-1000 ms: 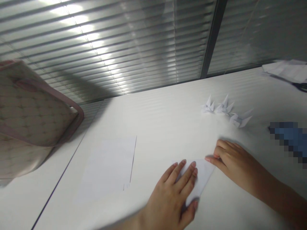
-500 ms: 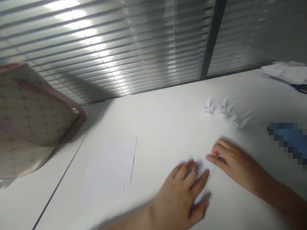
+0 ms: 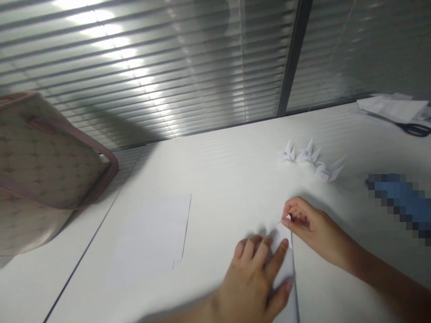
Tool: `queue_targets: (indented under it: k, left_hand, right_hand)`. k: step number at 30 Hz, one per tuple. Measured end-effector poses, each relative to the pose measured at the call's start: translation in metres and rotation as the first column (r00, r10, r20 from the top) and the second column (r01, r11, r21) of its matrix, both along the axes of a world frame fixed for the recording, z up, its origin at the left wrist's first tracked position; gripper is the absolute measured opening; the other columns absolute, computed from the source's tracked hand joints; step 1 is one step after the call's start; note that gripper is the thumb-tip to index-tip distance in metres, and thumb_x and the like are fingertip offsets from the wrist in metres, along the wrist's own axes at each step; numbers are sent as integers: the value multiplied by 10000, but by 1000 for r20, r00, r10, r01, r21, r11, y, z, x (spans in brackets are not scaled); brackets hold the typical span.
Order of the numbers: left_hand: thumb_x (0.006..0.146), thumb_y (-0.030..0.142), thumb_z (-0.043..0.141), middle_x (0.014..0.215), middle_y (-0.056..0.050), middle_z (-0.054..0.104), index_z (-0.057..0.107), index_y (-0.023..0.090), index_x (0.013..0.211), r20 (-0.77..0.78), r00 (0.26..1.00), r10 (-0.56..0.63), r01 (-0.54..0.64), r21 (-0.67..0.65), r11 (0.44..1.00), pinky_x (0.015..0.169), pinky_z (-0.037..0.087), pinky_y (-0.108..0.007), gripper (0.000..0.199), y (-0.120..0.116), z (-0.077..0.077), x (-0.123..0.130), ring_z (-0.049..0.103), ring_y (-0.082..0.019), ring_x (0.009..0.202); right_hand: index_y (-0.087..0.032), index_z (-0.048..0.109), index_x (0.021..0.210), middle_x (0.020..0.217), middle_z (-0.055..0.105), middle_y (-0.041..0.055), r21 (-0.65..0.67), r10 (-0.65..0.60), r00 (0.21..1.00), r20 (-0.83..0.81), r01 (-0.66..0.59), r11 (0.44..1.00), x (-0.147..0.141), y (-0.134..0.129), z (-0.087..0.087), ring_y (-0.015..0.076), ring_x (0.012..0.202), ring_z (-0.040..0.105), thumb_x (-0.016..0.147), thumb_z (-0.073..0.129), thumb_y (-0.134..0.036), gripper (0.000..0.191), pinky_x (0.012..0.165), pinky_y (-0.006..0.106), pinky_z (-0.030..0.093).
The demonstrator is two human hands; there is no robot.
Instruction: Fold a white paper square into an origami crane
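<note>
"Folded white paper sheet (image 3: 285,267): where do we enter it?"

"At five o'clock on the white tabletop (image 3: 215,179), a long narrow fold. We list the left hand (image 3: 247,287) wide, fingers spread, pressing it flat; the right hand (image 3: 308,224) narrow, pinching its far corner."

"Step in hand?"

"We judge it a fold at that corner; the loose tip calls for a firm crease."

"Other stock?"

"We count three white paper cranes (image 3: 308,157) at two o'clock, black-handled scissors (image 3: 415,129) beyond them, a flat white sheet (image 3: 151,237) at seven, a quilted beige bag (image 3: 43,157) at nine."
</note>
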State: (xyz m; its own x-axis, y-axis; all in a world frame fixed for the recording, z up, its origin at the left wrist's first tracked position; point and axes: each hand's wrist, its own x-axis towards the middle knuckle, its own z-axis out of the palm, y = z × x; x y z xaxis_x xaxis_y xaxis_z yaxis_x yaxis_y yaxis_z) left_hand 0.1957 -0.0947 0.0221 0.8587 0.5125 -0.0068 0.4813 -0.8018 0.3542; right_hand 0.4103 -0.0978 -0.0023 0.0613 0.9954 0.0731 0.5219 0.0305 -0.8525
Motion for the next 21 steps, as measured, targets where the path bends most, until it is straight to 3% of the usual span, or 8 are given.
queue_targets:
  k: [4, 6, 7, 9, 10, 12, 15, 21]
  left_hand:
    - [915, 278, 547, 1401, -130, 439, 489, 253, 1340, 147, 977, 153, -138, -104, 985, 1003, 394, -509, 429, 2, 5, 1, 410, -337, 1262]
    - [892, 274, 593, 1376, -135, 457, 481, 233, 1286, 278, 905, 322, -242, -287, 927, 982, 422, -459, 412, 6, 7, 2, 459, -299, 1223]
    - [884, 300, 612, 1287, -124, 530, 456, 227, 1281, 308, 849, 430, -277, -434, 857, 903, 467, -401, 433, 9, 9, 2, 534, -263, 1116]
    - [855, 373, 653, 912, -30, 629, 489, 202, 1209, 262, 749, 608, -276, -711, 647, 644, 461, -269, 426, 17, 12, 4, 572, -168, 756]
    - [839, 405, 667, 716, 27, 561, 556, 181, 1086, 216, 726, 653, -252, -800, 544, 543, 386, -228, 352, 20, 14, 5, 493, -124, 609]
    - [808, 459, 682, 542, 75, 348, 562, 156, 715, 168, 718, 675, -207, -875, 438, 468, 247, -211, 339, 27, 17, 7, 312, -73, 499]
    - [782, 530, 674, 517, 79, 254, 389, 172, 513, 172, 723, 669, -161, -900, 405, 457, 193, -218, 531, 31, 17, 9, 219, -57, 486]
    - [687, 580, 733, 526, 61, 328, 471, 156, 527, 146, 720, 679, -144, -925, 352, 465, 200, -231, 523, 34, 2, 7, 259, -68, 503]
  right_hand:
    - [-234, 492, 980, 841, 646, 26, -22, 20, 976, -216, -25, 999, -5, 3, 3, 175, 801, 664, 876, 571, -311, 151, 709, 294, 543]
    - [-231, 499, 972, 832, 643, 23, -33, 35, 953, -300, -47, 998, -9, 5, 10, 175, 803, 666, 861, 599, -333, 181, 708, 293, 548]
    - [-231, 507, 969, 830, 643, 20, -37, 42, 942, -333, -58, 998, -12, 5, 16, 173, 802, 666, 850, 617, -339, 195, 713, 292, 548]
    - [-231, 531, 970, 849, 651, 15, -55, 49, 922, -385, -76, 996, -17, 7, 29, 166, 801, 665, 816, 659, -337, 227, 717, 285, 544]
    - [-230, 547, 966, 856, 657, 12, -73, 46, 912, -407, -82, 994, -20, 9, 35, 160, 781, 662, 799, 678, -334, 236, 699, 276, 540]
    - [-221, 596, 952, 805, 667, 1, -126, 35, 896, -443, -101, 987, -23, 11, 44, 150, 706, 647, 779, 697, -338, 232, 638, 265, 526]
    - [-196, 671, 851, 732, 672, 3, -185, 30, 879, -476, -134, 974, -26, 15, 46, 145, 646, 622, 805, 663, -383, 193, 604, 268, 505]
    - [-186, 704, 741, 686, 660, -4, -239, -11, 856, -517, -132, 962, -24, 14, 35, 137, 656, 592, 790, 688, -400, 220, 626, 255, 464]
